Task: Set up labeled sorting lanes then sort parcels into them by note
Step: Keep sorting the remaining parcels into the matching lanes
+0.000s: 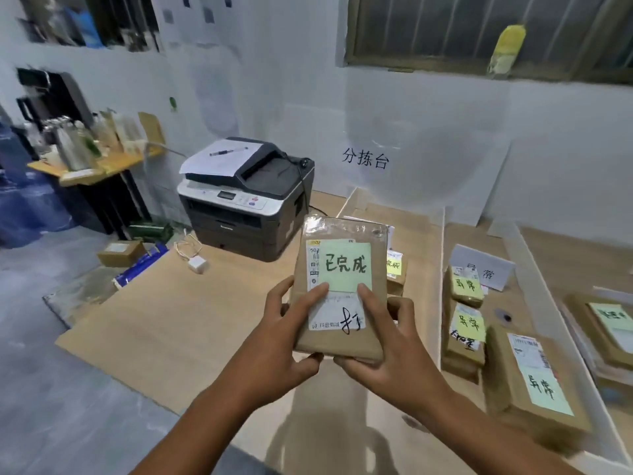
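Note:
I hold a brown parcel (342,337) upright in front of me, above the cardboard floor. A green sticky note (344,267) with handwritten characters sits on its white shipping label. My left hand (291,330) grips the parcel's left edge, thumb on the label. My right hand (387,341) grips the right edge and bottom corner. Behind the parcel, another parcel with a yellow note (395,269) lies in the left lane. In the middle lane lie three parcels with green notes (466,286), (467,327), (534,378), near a white folded lane label (483,269).
A grey printer (246,200) with paper and a pen on top stands at the back left. White divider strips (442,255) separate the lanes. More parcels (606,323) lie in the right lane. A small box (120,252) and a white charger (197,264) lie left.

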A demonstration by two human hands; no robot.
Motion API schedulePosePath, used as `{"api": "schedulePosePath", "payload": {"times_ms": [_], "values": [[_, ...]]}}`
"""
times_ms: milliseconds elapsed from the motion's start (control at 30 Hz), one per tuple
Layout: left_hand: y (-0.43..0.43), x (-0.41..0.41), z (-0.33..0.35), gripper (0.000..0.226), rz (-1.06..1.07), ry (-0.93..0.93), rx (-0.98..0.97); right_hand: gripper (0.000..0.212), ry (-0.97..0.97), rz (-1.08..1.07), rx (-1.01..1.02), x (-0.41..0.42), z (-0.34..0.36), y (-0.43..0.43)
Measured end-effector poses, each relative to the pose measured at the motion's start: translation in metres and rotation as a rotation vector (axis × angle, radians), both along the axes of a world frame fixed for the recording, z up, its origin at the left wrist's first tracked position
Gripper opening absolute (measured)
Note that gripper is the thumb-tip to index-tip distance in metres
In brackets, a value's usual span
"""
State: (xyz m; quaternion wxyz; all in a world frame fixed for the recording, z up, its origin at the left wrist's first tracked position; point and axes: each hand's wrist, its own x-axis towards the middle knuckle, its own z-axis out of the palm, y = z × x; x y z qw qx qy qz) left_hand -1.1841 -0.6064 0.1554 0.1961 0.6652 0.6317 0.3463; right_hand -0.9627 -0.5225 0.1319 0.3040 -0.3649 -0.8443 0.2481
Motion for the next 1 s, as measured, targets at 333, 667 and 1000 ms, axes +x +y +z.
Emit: {"api": "schedulePosePath", "payload": {"times_ms": [333, 667, 1000], "values": [[0.200, -0.072, -0.094, 0.103, -0.144, -0.024, -0.255, 0.103, -0.111, -0.163, -0.253, -0.061, -0.093, 0.162], [0.276, -0.107, -0.177, 0.108, -0.199, -0.010, -0.391, 0.102, -0.186, -0.248, -0.368, -0.095, -0.165, 0.217], [0.265, -0.096, -0.122, 0.113, -0.242, 0.114, -0.243, 0.102, -0.385, -0.374, -0.397, -0.069, -0.091, 0.177]]}}
